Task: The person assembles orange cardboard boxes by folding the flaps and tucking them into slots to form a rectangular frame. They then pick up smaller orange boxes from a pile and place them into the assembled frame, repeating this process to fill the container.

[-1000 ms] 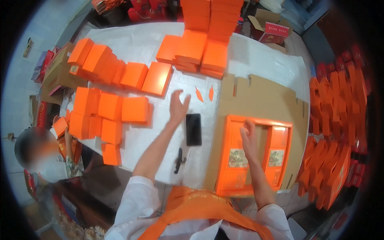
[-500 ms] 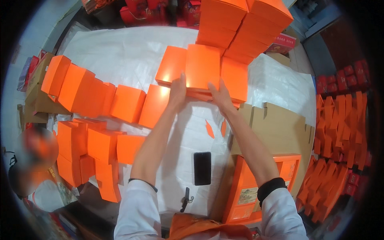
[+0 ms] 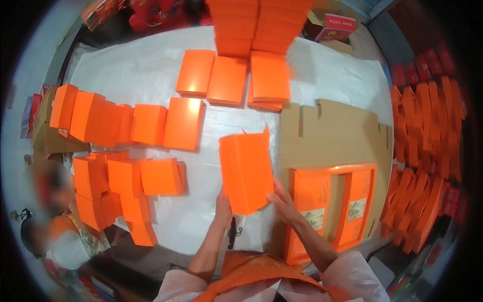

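Note:
An orange cardboard box (image 3: 244, 171), with flaps sticking up at its far end, is held above the white-covered table (image 3: 151, 55) close to my body. My left hand (image 3: 223, 207) grips its left side near the lower corner. On the opposite side, my right hand (image 3: 283, 204) has its fingers against the lower right edge. A dark object with a key ring (image 3: 233, 232) lies just below the box. Farther off stand more orange boxes (image 3: 226, 80), with tall stacks (image 3: 256, 27) behind them.
Orange boxes (image 3: 183, 123) form a row on the left, with more stacked (image 3: 128, 178) nearer. At right, a brown cardboard sheet (image 3: 332, 131) lies behind an orange tray with printed panels (image 3: 332, 168). Another person (image 3: 65, 236) is at far left. Folded orange pieces (image 3: 427, 131) stand at far right.
Both hands have come back toward my body from the far boxes, bringing one orange box along. The phone seen earlier on the table is now out of sight. My view has shifted.

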Tool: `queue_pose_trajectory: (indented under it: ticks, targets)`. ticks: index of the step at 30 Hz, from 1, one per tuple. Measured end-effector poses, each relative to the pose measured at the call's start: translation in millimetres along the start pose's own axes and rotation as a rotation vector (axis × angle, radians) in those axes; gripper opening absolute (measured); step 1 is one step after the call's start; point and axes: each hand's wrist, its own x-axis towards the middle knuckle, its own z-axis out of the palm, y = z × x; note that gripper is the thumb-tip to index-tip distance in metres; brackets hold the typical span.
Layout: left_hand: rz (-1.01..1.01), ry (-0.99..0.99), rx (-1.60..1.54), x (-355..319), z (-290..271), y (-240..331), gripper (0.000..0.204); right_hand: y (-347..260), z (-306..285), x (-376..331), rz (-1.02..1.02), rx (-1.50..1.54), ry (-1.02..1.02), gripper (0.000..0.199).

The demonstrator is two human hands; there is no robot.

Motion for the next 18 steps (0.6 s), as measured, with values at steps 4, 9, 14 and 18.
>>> queue_pose_trajectory:
  ticks: [4, 9, 14, 18]
  targets:
    - [-0.114, -0.257, -0.382, -73, 27, -16, 0.058, -23, -14, -84, 0.045, 0.102, -0.017, 0.063]
    - [-0.086, -0.43, -0.229, -144, 69, -36, 0.056, -56, -45, -175, 0.074, 0.051, 0.03, 0.062]
    - [-0.046, -0.36, -0.141, -168, 93, -99, 0.069, -29, -68, -241, -0.387, -0.237, 0.243, 0.052]
    - [0.205, -0.144, -0.039, -211, 174, -97, 0.077, -11, -104, -282, -0.26, -0.272, 0.093, 0.058]
